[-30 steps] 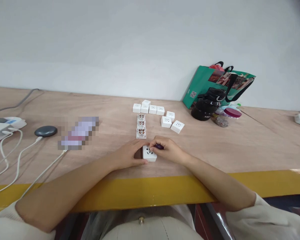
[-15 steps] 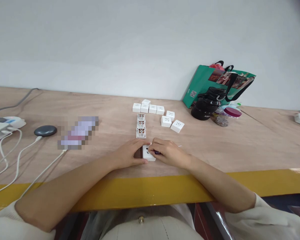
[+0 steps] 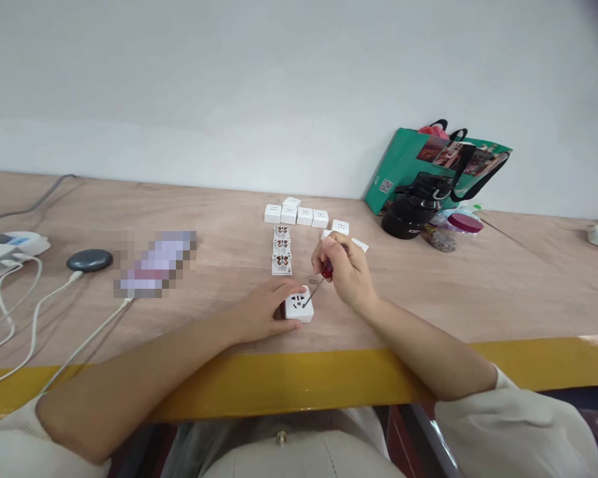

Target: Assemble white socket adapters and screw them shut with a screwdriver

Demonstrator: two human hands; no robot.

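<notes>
the left hand (image 3: 259, 309) lay flat on the pale wooden bench (image 3: 478, 292), its fingers curled loosely against the left side of a small white square socket block (image 3: 299, 305) and its thumb touching the block's near edge, steadying it rather than gripping it. the block sat face up near the bench's yellow front edge, slots showing. the right hand (image 3: 343, 269) was raised just behind and right of the block, fingers closed tight around the dark red handle of a small screwdriver (image 3: 319, 282). the thin metal shaft slanted down and to the left, with its tip on the block's upper face.

behind the block stood a short column of three opened socket modules with copper parts showing (image 3: 282, 249), and farther back a cluster of white socket blocks (image 3: 296, 214). to the right, against the wall, a black lidded jug (image 3: 412, 209) stood in front of a green paper bag (image 3: 403, 162). far left lay a dark oval puck (image 3: 90, 259) with white cables (image 3: 34, 312) trailing from it.
</notes>
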